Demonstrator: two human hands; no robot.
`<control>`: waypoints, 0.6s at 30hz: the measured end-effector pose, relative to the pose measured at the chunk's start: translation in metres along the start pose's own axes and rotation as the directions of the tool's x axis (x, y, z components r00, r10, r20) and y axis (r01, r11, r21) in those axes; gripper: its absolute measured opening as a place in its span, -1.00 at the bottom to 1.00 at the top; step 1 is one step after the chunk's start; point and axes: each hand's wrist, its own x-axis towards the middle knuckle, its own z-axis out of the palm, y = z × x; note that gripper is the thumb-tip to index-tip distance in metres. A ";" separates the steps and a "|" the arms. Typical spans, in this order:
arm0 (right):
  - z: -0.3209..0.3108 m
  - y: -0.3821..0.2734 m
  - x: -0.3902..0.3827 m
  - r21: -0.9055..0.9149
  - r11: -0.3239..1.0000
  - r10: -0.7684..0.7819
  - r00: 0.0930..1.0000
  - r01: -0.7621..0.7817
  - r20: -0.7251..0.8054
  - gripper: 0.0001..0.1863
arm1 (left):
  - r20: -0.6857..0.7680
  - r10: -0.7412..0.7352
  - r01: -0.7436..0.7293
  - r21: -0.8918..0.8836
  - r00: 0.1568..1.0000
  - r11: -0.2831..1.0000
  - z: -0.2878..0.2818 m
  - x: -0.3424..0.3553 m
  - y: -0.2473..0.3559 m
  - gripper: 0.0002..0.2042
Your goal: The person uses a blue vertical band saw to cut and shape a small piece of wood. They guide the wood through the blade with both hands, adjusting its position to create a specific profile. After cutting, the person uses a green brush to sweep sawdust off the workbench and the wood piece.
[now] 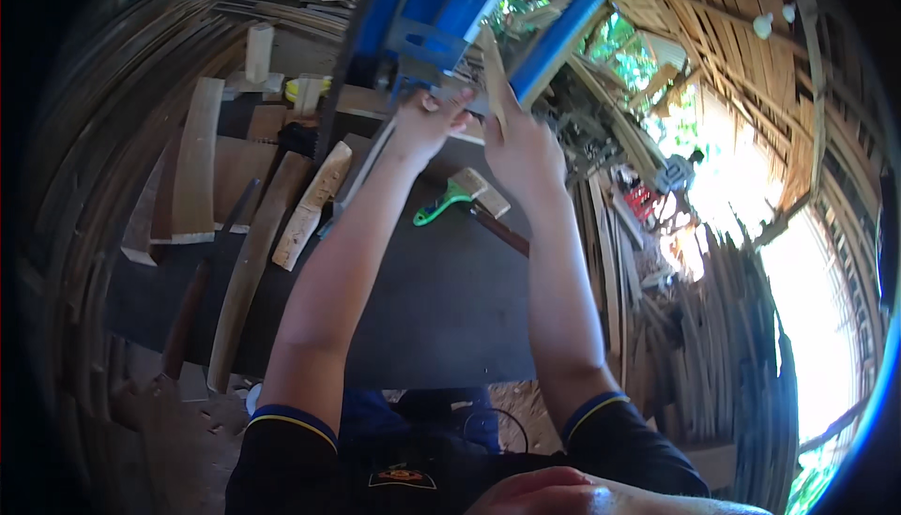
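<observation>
My right hand (526, 154) is closed round a narrow, light wooden piece (496, 74), which slants up and away toward a blue machine (427, 8). Close by on the left, my left hand (427, 126) reaches to the machine's lower metal part, its fingers stretched toward the wooden piece and apart from it. Nothing shows in that hand. Between my forearms, a green-handled brush (443, 204) lies on the dark table (441, 309), beside small tan wood blocks (490, 198).
Left of my arm lie a rough carved wood piece (313, 205), a long curved wooden strip (255, 266) and upright-looking boards (195, 163). A yellow tape roll (305, 90) sits farther back. Stacked wood strips (727, 355) stand at the right.
</observation>
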 end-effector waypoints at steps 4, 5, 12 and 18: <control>-0.002 0.008 -0.057 -0.060 0.998 -0.021 0.999 0.019 -0.040 -0.41 | -0.028 -0.011 0.015 0.124 1.000 0.992 0.011 -0.012 0.007 -0.57; -0.005 0.006 -0.061 -0.079 0.997 -0.021 0.999 0.017 -0.047 -0.40 | 0.001 0.018 -0.018 0.160 1.000 0.987 0.008 -0.009 0.006 -0.57; 0.006 0.001 0.029 0.053 0.998 0.032 0.999 -0.032 0.004 -0.48 | 0.030 -0.015 0.014 0.054 0.999 0.998 0.000 -0.003 0.013 -0.61; 0.008 -0.014 -0.001 0.009 0.994 0.111 0.993 -0.112 0.040 -0.38 | 0.077 -0.029 0.023 0.082 0.997 0.996 -0.003 -0.002 0.010 -0.59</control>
